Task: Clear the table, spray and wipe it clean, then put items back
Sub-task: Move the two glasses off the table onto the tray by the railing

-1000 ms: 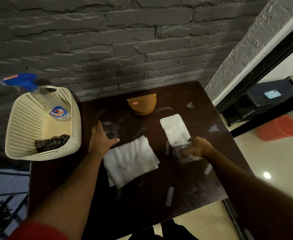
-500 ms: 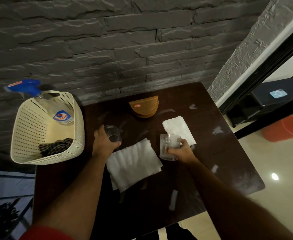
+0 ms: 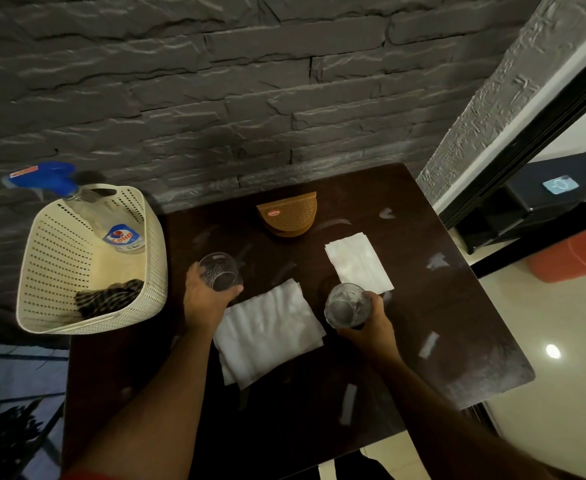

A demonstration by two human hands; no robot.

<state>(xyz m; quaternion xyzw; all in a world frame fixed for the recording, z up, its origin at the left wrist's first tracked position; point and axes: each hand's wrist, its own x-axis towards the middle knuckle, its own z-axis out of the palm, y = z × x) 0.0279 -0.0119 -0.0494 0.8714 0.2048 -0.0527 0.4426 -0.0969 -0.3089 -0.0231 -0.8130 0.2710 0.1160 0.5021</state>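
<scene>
A dark square table (image 3: 423, 323) stands against a grey stone wall. My left hand (image 3: 203, 299) grips a clear glass (image 3: 219, 271) left of centre. My right hand (image 3: 371, 323) holds a second clear glass (image 3: 345, 306), lifted and tipped toward me. Between the hands lies a large white napkin stack (image 3: 267, 330). A smaller white napkin (image 3: 357, 261) lies behind the right glass. A brown woven holder (image 3: 288, 213) sits near the wall. At the left, a cream perforated basket (image 3: 52, 258) holds a blue-topped spray bottle (image 3: 118, 233) and a dark checked cloth (image 3: 111, 296).
White smears and scraps (image 3: 428, 344) dot the tabletop, mostly on the right and near edge. Right of the table are a black stand (image 3: 541, 202) and an orange bucket (image 3: 575, 254) on a pale tiled floor. The table's near edge is close to my body.
My right hand lifted its glass off the table's right side and brought it inward, toward the centre. My left hand kept its hold on the other glass, raising it slightly.
</scene>
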